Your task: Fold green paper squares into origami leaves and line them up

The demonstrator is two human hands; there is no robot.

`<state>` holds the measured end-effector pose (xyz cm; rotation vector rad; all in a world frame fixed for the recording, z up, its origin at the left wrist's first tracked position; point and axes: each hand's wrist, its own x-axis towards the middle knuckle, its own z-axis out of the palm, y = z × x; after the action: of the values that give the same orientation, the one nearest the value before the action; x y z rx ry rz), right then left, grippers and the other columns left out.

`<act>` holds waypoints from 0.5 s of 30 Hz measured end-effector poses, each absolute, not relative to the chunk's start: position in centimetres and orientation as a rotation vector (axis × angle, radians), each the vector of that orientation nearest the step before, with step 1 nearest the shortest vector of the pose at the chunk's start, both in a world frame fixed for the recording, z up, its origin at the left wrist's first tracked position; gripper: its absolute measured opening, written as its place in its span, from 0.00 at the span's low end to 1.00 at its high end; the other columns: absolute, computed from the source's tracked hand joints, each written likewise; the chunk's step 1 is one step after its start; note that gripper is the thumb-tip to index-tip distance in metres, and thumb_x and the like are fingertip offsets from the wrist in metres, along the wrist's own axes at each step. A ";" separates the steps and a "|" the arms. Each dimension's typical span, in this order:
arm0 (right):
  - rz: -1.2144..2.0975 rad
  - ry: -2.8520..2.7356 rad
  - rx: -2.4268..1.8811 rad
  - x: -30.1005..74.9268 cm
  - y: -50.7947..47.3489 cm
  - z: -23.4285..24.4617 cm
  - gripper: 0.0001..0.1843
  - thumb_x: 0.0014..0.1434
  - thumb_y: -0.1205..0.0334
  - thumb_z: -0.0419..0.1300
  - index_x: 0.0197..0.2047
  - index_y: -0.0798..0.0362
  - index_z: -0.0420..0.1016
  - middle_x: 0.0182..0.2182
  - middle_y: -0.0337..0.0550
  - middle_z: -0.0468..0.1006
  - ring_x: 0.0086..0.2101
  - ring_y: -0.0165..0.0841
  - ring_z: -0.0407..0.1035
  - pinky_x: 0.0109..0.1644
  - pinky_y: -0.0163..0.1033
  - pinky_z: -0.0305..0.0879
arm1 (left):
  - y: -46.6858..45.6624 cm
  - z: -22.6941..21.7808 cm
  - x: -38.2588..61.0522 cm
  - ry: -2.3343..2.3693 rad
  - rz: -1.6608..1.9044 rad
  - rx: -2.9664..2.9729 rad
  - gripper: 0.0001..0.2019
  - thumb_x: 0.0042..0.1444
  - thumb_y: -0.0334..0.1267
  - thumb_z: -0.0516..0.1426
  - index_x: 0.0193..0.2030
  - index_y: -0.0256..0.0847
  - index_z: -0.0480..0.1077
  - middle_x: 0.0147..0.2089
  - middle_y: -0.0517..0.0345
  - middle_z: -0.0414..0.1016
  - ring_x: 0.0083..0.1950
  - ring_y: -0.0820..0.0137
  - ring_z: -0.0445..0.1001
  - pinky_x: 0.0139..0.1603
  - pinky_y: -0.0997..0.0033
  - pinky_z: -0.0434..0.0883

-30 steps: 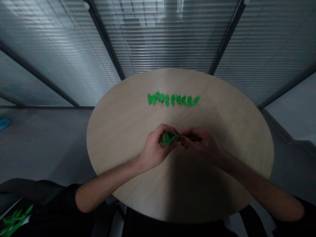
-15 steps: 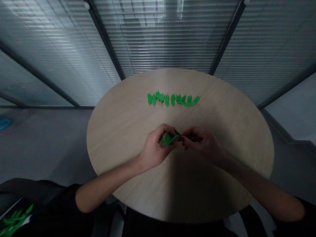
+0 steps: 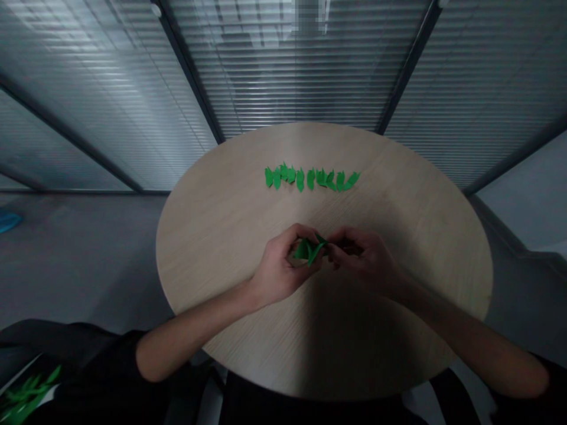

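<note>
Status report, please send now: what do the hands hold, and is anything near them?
Left hand and right hand together on folded green paper leaf. Row of green paper leaves ahead on round wooden table, apart from hands.

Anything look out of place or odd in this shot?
The row of green paper leaves looks orderly. The one stray thing is a blue object on the grey floor at far left, away from the round wooden table; its identity is unclear.

paper leaf (image 3: 310,252): bright green | tabletop (image 3: 230,248): pale beige, fine wood grain | blinds (image 3: 283,77): grey horizontal stripes
</note>
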<state>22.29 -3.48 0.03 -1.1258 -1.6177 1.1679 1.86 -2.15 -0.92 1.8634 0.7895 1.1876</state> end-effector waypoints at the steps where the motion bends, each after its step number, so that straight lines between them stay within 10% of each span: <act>1: 1.173 -1.626 -1.125 22.3 -3.5 0.0 0.10 0.63 0.55 0.65 0.36 0.54 0.78 0.25 0.39 0.78 0.24 0.28 0.71 0.28 0.33 0.68 | -2.1 -0.9 1.8 0.799 1.184 1.881 0.08 0.61 0.34 0.64 0.45 0.41 0.70 0.43 0.52 0.79 0.41 0.68 0.78 0.42 0.68 0.76; 15: 1.107 -1.609 -1.100 22.2 -3.5 -0.2 0.15 0.65 0.48 0.65 0.38 0.52 0.79 0.26 0.39 0.79 0.26 0.29 0.73 0.29 0.34 0.70 | -2.3 -1.0 1.7 0.727 1.126 1.949 0.22 0.58 0.29 0.65 0.57 0.44 0.67 0.60 0.43 0.78 0.58 0.59 0.80 0.57 0.56 0.79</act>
<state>22.23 -3.50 -0.22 -1.1003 -1.6088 1.1068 1.67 -2.30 -1.03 1.9492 0.7272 1.1257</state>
